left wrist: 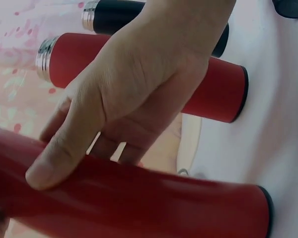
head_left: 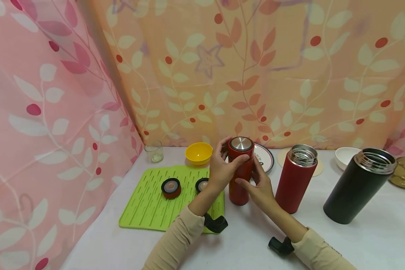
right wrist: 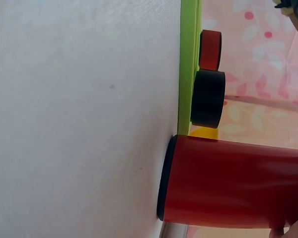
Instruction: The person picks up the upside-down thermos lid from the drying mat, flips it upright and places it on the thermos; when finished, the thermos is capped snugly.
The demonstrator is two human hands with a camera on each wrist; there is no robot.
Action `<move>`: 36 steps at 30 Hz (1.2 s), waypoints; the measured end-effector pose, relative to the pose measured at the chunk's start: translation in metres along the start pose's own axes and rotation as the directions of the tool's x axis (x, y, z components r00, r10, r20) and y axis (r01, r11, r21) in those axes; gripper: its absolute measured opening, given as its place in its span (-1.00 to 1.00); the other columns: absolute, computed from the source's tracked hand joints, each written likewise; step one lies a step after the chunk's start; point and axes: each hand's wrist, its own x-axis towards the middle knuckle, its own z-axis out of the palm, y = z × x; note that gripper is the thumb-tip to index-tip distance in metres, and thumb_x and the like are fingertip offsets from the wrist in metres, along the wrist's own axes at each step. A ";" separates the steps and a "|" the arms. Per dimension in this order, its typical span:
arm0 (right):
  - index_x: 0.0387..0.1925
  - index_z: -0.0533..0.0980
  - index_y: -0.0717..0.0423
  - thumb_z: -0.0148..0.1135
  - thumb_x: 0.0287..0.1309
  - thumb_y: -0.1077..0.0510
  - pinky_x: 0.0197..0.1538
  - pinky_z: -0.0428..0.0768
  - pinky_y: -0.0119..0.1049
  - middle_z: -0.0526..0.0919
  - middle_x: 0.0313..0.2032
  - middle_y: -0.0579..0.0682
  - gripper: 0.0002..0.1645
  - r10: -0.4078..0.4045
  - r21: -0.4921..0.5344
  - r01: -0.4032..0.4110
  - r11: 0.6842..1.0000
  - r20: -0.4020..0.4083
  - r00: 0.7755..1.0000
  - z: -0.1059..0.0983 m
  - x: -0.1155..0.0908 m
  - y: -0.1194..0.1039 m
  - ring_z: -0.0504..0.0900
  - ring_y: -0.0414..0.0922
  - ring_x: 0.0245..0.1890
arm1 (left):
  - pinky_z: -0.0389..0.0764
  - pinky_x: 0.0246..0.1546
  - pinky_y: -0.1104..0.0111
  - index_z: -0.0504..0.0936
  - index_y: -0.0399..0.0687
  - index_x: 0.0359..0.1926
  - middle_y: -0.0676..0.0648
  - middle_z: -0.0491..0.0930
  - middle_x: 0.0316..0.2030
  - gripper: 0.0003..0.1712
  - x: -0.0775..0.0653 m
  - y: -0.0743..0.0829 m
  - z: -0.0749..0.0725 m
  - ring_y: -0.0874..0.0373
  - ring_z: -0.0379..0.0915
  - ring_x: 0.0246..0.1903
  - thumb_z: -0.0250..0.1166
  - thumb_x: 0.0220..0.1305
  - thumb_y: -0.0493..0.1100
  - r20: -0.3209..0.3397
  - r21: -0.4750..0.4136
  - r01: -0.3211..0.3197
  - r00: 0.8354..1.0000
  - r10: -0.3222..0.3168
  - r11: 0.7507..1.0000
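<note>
A red thermos flask (head_left: 239,193) stands upright on the table, topped by a lid (head_left: 241,143) with a brushed-steel disc. My left hand (head_left: 222,170) grips its upper part from the left, thumb across the front just under the lid. Lower down, my right hand (head_left: 262,189) holds the body from the right; in the left wrist view that hand's thumb lies along the red side. The right wrist view shows the flask's dark base (right wrist: 168,178) at the white table surface. Right of it stand an uncapped red flask (head_left: 295,183) and an uncapped black flask (head_left: 356,187).
Left of the hands, a green mat (head_left: 148,202) bears a red-and-black lid (head_left: 171,188) and a black lid (head_left: 201,184) partly behind my left arm. Farther back are a glass (head_left: 154,152), a yellow bowl (head_left: 198,153), a plate (head_left: 266,157) and a white bowl (head_left: 345,156).
</note>
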 end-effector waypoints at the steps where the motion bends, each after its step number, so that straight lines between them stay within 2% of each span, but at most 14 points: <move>1: 0.42 -0.07 -0.15 0.33 0.01 0.12 0.24 0.30 -0.27 0.16 0.37 0.00 0.05 0.000 0.010 0.000 1.000 -0.004 1.000 0.000 0.000 0.000 0.23 -0.01 0.33 | 0.39 0.19 0.35 0.29 -0.22 0.22 -0.18 0.35 0.13 -0.30 0.000 -0.001 -0.002 0.05 0.38 0.12 0.35 0.07 -0.18 0.015 -0.020 -0.004 1.000 0.004 1.000; 4: 0.41 -0.03 -0.19 0.35 -0.01 0.17 0.23 0.31 -0.36 0.20 0.35 -0.02 0.04 -0.001 0.037 0.001 0.999 -0.016 1.000 -0.001 0.001 0.001 0.26 -0.03 0.32 | 0.33 0.23 0.28 0.24 -0.28 0.25 -0.22 0.33 0.20 -0.37 -0.001 -0.003 -0.007 0.00 0.33 0.19 0.24 0.18 -0.31 0.070 -0.088 -0.017 0.997 0.023 0.996; 5: 0.41 -0.03 -0.20 0.35 -0.01 0.17 0.22 0.32 -0.38 0.21 0.35 -0.03 0.04 0.005 0.041 -0.004 0.999 -0.017 1.000 -0.001 0.001 0.001 0.26 -0.04 0.31 | 0.31 0.25 0.28 0.24 -0.28 0.26 -0.22 0.31 0.22 -0.38 0.000 -0.003 -0.008 0.00 0.29 0.22 0.22 0.20 -0.30 0.083 -0.094 -0.022 0.996 0.030 0.995; 7: 0.41 -0.03 -0.21 0.35 -0.01 0.16 0.22 0.32 -0.39 0.21 0.35 -0.04 0.04 0.012 0.048 -0.011 0.999 -0.013 1.000 -0.002 0.001 0.001 0.26 -0.04 0.31 | 0.30 0.25 0.28 0.25 -0.25 0.28 -0.21 0.29 0.23 -0.35 0.000 -0.002 -0.008 0.01 0.27 0.24 0.24 0.21 -0.15 0.091 -0.082 -0.019 0.995 0.027 0.996; 9: 0.41 -0.04 -0.18 0.35 -0.02 0.15 0.22 0.32 -0.41 0.19 0.36 -0.05 0.05 0.020 0.050 -0.020 0.999 -0.010 1.000 -0.002 0.002 0.001 0.26 -0.05 0.32 | 0.31 0.25 0.29 0.28 -0.17 0.27 -0.18 0.27 0.23 -0.27 0.000 -0.001 -0.006 0.03 0.25 0.24 0.30 0.13 -0.01 0.073 -0.043 -0.003 0.997 0.006 0.999; 12: 0.41 -0.04 -0.18 0.36 -0.02 0.13 0.21 0.32 -0.43 0.16 0.37 -0.07 0.06 0.031 0.056 -0.031 0.998 -0.010 0.999 -0.001 0.001 0.001 0.24 -0.05 0.32 | 0.37 0.21 0.29 0.33 -0.08 0.23 -0.13 0.29 0.16 -0.18 0.001 0.001 0.000 0.08 0.28 0.17 0.39 -0.03 0.11 0.013 0.042 0.024 1.000 -0.024 0.999; 16: 0.41 -0.03 -0.21 0.35 -0.02 0.13 0.22 0.31 -0.42 0.16 0.37 -0.08 0.04 0.030 0.063 -0.030 0.998 -0.008 1.000 -0.001 0.001 0.001 0.24 -0.05 0.33 | 0.39 0.20 0.28 0.26 -0.16 0.22 -0.14 0.31 0.12 -0.22 0.000 0.002 0.004 0.08 0.32 0.13 0.41 0.00 -0.12 -0.010 0.042 0.034 0.999 -0.034 0.999; 18: 0.40 -0.02 -0.23 0.35 -0.02 0.13 0.23 0.31 -0.40 0.17 0.37 -0.08 0.04 0.032 0.064 -0.031 0.997 -0.010 0.999 -0.001 0.001 0.001 0.24 -0.05 0.32 | 0.35 0.23 0.27 0.21 -0.23 0.24 -0.18 0.30 0.15 -0.25 -0.001 0.004 0.002 0.03 0.32 0.14 0.36 0.06 -0.24 0.019 -0.008 0.032 0.999 -0.032 0.999; 22: 0.40 -0.02 -0.20 0.36 -0.03 0.15 0.23 0.30 -0.38 0.19 0.36 -0.06 0.05 0.029 0.055 -0.028 0.998 -0.016 0.999 -0.001 0.001 0.001 0.24 -0.05 0.33 | 0.24 0.29 0.18 0.16 -0.34 0.29 -0.28 0.23 0.27 -0.32 -0.005 0.017 -0.004 -0.06 0.23 0.26 0.21 0.18 -0.36 0.083 -0.071 0.028 0.996 -0.022 0.997; 24: 0.41 -0.02 -0.18 0.37 -0.04 0.15 0.24 0.29 -0.35 0.18 0.36 -0.04 0.06 0.029 0.050 -0.028 0.998 -0.016 0.999 -0.001 0.001 0.001 0.23 -0.05 0.33 | 0.20 0.30 0.15 0.13 -0.37 0.31 -0.29 0.17 0.31 -0.33 -0.007 0.024 -0.006 -0.08 0.17 0.29 0.16 0.22 -0.36 0.104 -0.079 0.034 0.994 -0.025 0.996; 26: 0.41 -0.03 -0.18 0.37 -0.03 0.14 0.25 0.28 -0.33 0.16 0.37 -0.05 0.06 0.034 0.045 -0.034 0.998 -0.014 0.999 -0.001 0.001 0.001 0.22 -0.06 0.34 | 0.19 0.31 0.15 0.11 -0.36 0.33 -0.29 0.16 0.31 -0.28 -0.009 0.028 -0.007 -0.08 0.14 0.31 0.20 0.21 -0.29 0.107 -0.058 0.038 0.994 -0.032 0.998; 31: 0.42 -0.06 -0.18 0.35 -0.01 0.10 0.24 0.28 -0.31 0.09 0.39 -0.10 0.06 0.051 0.049 -0.050 0.998 -0.004 0.999 -0.001 0.001 0.001 0.19 -0.08 0.35 | 0.32 0.25 0.17 0.18 -0.31 0.28 -0.28 0.23 0.17 -0.15 -0.009 0.033 0.000 -0.05 0.23 0.19 0.38 0.03 -0.13 0.034 0.049 0.030 0.999 -0.032 0.998; 34: 0.42 -0.06 -0.17 0.35 -0.01 0.11 0.24 0.28 -0.34 0.09 0.40 -0.10 0.06 0.046 0.050 -0.046 0.998 -0.001 0.999 -0.001 0.000 0.001 0.20 -0.07 0.35 | 0.37 0.21 0.19 0.21 -0.32 0.22 -0.27 0.27 0.12 -0.22 -0.008 0.032 0.002 -0.04 0.30 0.12 0.39 0.02 -0.23 0.004 0.053 0.030 1.000 -0.030 0.998; 36: 0.42 -0.06 -0.16 0.35 -0.02 0.11 0.24 0.29 -0.35 0.12 0.39 -0.08 0.06 0.040 0.040 -0.040 0.998 -0.005 0.999 0.000 0.001 0.001 0.21 -0.07 0.34 | 0.35 0.23 0.20 0.19 -0.34 0.22 -0.28 0.28 0.14 -0.27 -0.008 0.030 0.001 -0.05 0.32 0.13 0.33 0.07 -0.31 0.018 0.012 0.030 0.999 -0.030 0.999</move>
